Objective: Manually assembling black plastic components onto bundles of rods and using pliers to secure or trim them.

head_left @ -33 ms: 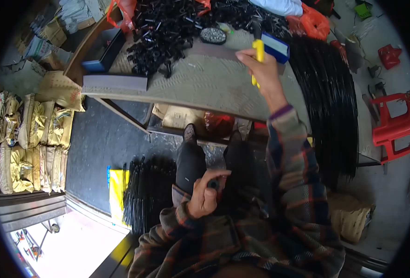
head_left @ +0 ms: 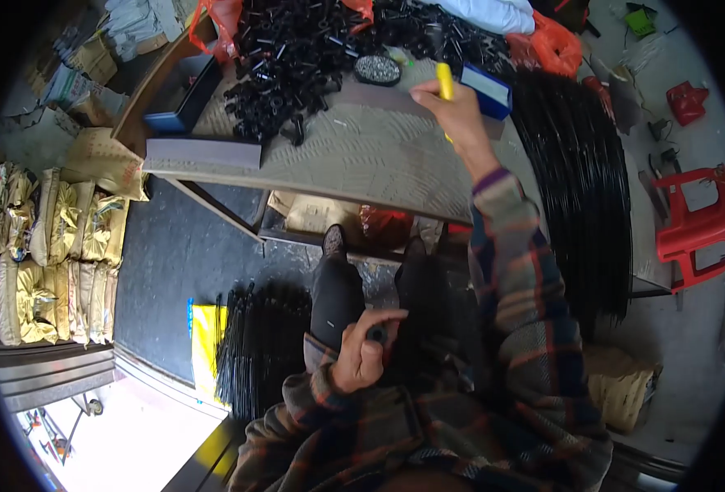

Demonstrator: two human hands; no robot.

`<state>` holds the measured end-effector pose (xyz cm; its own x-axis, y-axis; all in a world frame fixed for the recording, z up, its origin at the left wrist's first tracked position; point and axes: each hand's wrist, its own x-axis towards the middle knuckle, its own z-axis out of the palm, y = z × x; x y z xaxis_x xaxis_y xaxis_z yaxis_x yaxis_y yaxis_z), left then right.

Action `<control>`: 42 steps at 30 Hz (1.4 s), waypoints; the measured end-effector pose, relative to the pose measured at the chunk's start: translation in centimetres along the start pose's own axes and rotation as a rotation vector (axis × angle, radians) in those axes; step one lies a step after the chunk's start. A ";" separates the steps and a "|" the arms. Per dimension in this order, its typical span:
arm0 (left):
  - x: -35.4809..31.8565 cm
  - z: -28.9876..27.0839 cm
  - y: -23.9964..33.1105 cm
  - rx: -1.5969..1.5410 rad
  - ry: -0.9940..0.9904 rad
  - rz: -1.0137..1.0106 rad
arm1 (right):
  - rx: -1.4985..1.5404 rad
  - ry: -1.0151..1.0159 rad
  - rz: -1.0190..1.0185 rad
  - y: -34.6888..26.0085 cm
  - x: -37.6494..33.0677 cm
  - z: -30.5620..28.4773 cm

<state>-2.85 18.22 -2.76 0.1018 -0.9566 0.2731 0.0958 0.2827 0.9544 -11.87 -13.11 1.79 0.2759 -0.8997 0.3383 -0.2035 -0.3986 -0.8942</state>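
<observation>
My right hand is closed around a yellow-handled tool above the far right part of the table. The tool's upper end is blurred, so its kind does not show. In my lap, my left hand curls around a short black tube-like part, its round hollow end facing up. Just left of the tool sits a small dark dish full of tiny shiny metal pieces. A large heap of black bolt-like parts covers the far left of the table.
A blue box stands beside my right hand. Long black rods drape over the table's right side; another bundle is at my left. A red plastic stool stands right, stacked sacks left, and a dark open bin far left.
My right hand has shifted slightly left, and the yellow-handled tool has tilted, with its upper end moving left. My left hand has hardly moved and keeps the black part.
</observation>
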 end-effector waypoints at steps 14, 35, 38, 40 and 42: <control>1.3 -3.4 -1.1 -0.065 0.092 -0.057 | -1.121 -0.160 -0.154 2.7 10.7 6.0; 1.1 -0.7 3.6 0.086 0.302 0.037 | 0.676 -0.309 0.069 -9.7 -21.6 5.0; -0.6 0.2 4.0 0.101 0.319 0.049 | 0.694 -0.338 0.062 -10.1 -23.3 4.4; -1.2 0.9 4.5 0.127 0.335 0.081 | 0.705 -0.327 0.025 -10.4 -24.2 4.2; -1.5 1.7 5.0 0.138 0.322 0.113 | 0.701 -0.288 -0.013 -10.8 -25.0 3.4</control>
<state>-4.24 20.93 1.76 0.4131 -0.8420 0.3469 -0.0662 0.3522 0.9336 -13.36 14.31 1.93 0.5281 -0.7754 0.3462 0.4197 -0.1162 -0.9002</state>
